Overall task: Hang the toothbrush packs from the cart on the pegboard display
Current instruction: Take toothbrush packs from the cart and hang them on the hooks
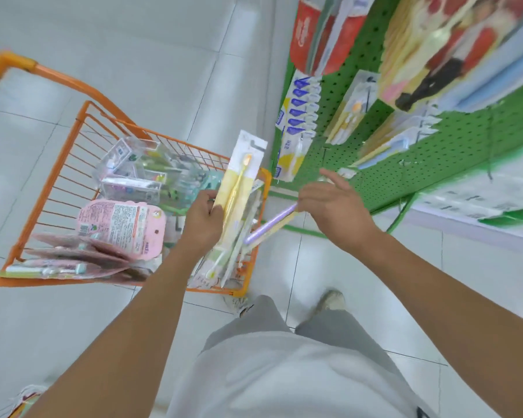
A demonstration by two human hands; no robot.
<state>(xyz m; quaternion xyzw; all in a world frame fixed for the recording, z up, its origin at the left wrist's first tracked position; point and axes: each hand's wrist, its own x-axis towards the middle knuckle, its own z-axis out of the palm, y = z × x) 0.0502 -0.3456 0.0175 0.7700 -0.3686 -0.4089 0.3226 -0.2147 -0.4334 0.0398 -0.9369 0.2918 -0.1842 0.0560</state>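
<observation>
Two toothbrush packs are in the person's hands above the right end of the orange cart (73, 152). One is a yellow-and-white pack (242, 176), held upright with its hang hole at the far end; the left hand (201, 218) grips it by its left edge, fingers curled round the card, along with a few more packs fanned beneath it whose number is too blurred to count. The other is a purple pack (269, 223), lying slantwise between the hands; the right hand (334, 206) pinches its far end between thumb and a finger, while the remaining fingers spread loose toward the shelving. Both forearms reach out from the near edge, the left over the cart, the right over the floor tiles.

Many more packs lie heaped in the cart: a pink pack (121, 224) at the near left and clear boxed ones farther back. To the right stands the green pegboard (435, 152), with several packs already hanging, among them a blue-and-white multipack (296, 122).
</observation>
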